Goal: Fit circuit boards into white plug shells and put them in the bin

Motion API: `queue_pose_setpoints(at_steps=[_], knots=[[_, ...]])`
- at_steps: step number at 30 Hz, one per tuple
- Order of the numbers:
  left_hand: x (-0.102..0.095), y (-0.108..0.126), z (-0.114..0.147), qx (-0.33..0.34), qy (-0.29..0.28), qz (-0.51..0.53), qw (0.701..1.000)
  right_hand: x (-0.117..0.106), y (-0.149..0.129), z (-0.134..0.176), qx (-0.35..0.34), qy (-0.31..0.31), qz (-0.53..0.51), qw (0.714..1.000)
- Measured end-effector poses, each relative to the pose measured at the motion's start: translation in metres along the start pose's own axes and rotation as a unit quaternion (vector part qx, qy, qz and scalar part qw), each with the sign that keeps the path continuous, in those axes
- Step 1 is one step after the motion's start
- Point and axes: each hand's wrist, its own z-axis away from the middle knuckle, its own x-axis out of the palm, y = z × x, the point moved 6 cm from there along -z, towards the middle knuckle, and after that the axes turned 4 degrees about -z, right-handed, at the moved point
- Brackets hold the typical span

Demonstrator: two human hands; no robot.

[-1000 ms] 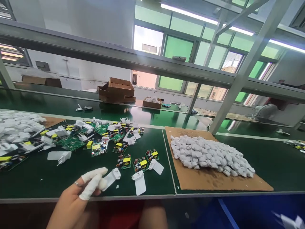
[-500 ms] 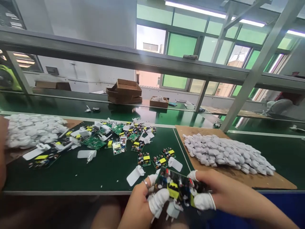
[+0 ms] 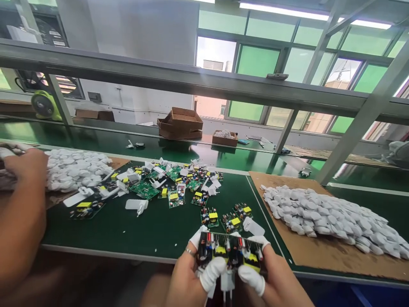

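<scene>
Low in front of me, at the table's near edge, a circuit board [image 3: 234,252] with yellow transformers and dark capacitors is held between both hands. My left hand [image 3: 191,275] is closed on its left end, the white-covered thumb pressing the front. On the right end, my right hand [image 3: 271,275] grips with its thumb, also in a white finger cover. Below the board, between the thumbs, shows a white plug piece [image 3: 227,281] with two metal pins; I cannot tell whether it is fixed to the board. Just beyond lie loose boards [image 3: 230,222] and a white plug cover [image 3: 254,226].
Boards and white plug parts form a heap [image 3: 174,175] mid-table. White pieces are piled on cardboard at right [image 3: 332,213] and left [image 3: 75,168]. Another person's arm [image 3: 30,187] reaches in from the left. A metal frame [image 3: 179,81] crosses above; cartons [image 3: 180,123] stand behind.
The view has swung left, so the table's things sit farther right. The board between my hands now faces me more squarely. The other person's arm shows more fully.
</scene>
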Motion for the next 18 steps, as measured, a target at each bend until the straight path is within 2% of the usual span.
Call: queue_pose_setpoints(at_steps=[2,4,6,7,9,10,11,13,16,18], knots=[[-0.008,0.0,0.002,0.024,0.068,-0.08,0.994,0.0,0.001,-0.001,0.01,0.03,0.025,0.999],[-0.012,-0.001,0.003,0.033,0.09,-0.092,0.991,0.003,-0.002,-0.001,0.012,0.031,-0.023,0.999],[-0.007,-0.004,0.001,-0.002,0.013,-0.018,1.0,0.008,-0.006,0.0,0.004,-0.011,-0.136,0.991],[-0.002,-0.006,0.0,-0.032,-0.044,0.022,0.998,0.012,-0.01,0.001,-0.002,-0.046,-0.207,0.977],[0.003,-0.007,0.001,-0.098,-0.144,0.08,0.981,0.018,-0.015,0.002,-0.006,-0.12,-0.341,0.932],[0.002,-0.005,0.0,-0.117,-0.169,0.093,0.974,0.019,-0.016,0.001,-0.002,-0.143,-0.379,0.914],[-0.002,-0.002,-0.001,-0.124,-0.17,0.096,0.973,0.019,-0.014,-0.003,0.006,-0.15,-0.39,0.908],[-0.02,0.008,-0.009,-0.105,-0.117,0.081,0.984,0.012,-0.01,-0.017,0.015,-0.134,-0.351,0.926],[-0.052,0.026,-0.027,-0.07,-0.011,-0.018,0.997,-0.009,-0.001,-0.055,0.036,-0.077,-0.155,0.984],[-0.064,0.032,-0.044,-0.082,-0.012,-0.135,0.987,-0.023,0.006,-0.086,0.07,-0.052,-0.019,0.996]])
